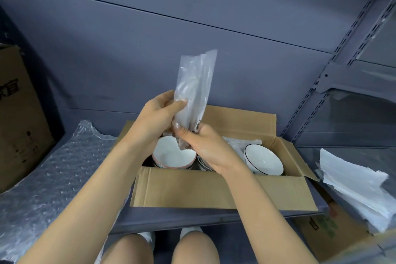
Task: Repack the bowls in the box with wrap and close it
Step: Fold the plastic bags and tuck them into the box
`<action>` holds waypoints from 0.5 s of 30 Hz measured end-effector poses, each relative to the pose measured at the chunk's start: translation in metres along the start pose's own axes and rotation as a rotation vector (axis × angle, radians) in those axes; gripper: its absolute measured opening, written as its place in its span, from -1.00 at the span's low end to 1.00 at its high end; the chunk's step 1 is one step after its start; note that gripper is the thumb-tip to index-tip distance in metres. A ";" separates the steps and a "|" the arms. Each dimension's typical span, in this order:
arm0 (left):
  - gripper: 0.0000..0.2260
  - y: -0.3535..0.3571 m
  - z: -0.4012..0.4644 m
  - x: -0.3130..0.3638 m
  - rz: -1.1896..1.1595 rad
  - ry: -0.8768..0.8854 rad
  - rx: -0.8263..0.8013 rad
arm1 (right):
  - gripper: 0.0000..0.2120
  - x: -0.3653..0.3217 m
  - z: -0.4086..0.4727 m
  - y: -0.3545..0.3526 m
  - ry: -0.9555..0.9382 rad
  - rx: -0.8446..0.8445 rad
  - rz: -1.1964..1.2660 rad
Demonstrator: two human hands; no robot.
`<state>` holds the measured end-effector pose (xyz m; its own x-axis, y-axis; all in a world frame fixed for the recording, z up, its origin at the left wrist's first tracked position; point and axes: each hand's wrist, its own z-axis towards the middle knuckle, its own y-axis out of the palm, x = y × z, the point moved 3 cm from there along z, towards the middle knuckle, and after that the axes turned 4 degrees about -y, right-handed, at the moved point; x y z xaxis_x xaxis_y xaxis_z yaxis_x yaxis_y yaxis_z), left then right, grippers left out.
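Bowls [174,155] sit in the open box [222,191] mid-frame. Both hands, left [159,113] and right [200,146], grip a plastic bag [196,90]. Bubble wrap [49,169] waits lower left; closing is not done.

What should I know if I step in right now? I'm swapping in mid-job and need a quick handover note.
Left hand and right hand both grip a clear plastic bag, held upright above the open box.
Bowls: a red-rimmed bowl on the left and a dark-rimmed bowl on the right sit in the box, unwrapped; another is partly hidden under the right hand.
Bubble wrap lies on the shelf left of the box; a stack of white sheets lies to the right.
Done: bowls in the box.
Left: add wrap, close flaps.
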<state>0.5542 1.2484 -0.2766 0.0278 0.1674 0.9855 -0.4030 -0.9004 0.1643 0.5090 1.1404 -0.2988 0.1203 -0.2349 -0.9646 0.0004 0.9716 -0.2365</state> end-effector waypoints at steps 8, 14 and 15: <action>-0.38 0.007 -0.009 0.006 0.105 -0.144 -0.237 | -0.85 0.002 -0.006 -0.003 0.129 -0.138 -0.163; -0.90 0.007 -0.002 -0.004 0.033 -0.119 -0.114 | -0.56 0.000 -0.014 -0.018 0.072 -0.093 -0.437; -0.88 0.005 -0.001 -0.005 0.026 -0.123 -0.127 | -0.68 -0.007 -0.016 -0.026 0.016 -0.014 -0.440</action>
<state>0.5516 1.2435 -0.2805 0.1242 0.0869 0.9884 -0.5175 -0.8443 0.1392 0.4925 1.1159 -0.2877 0.0965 -0.6267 -0.7733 0.0347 0.7786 -0.6266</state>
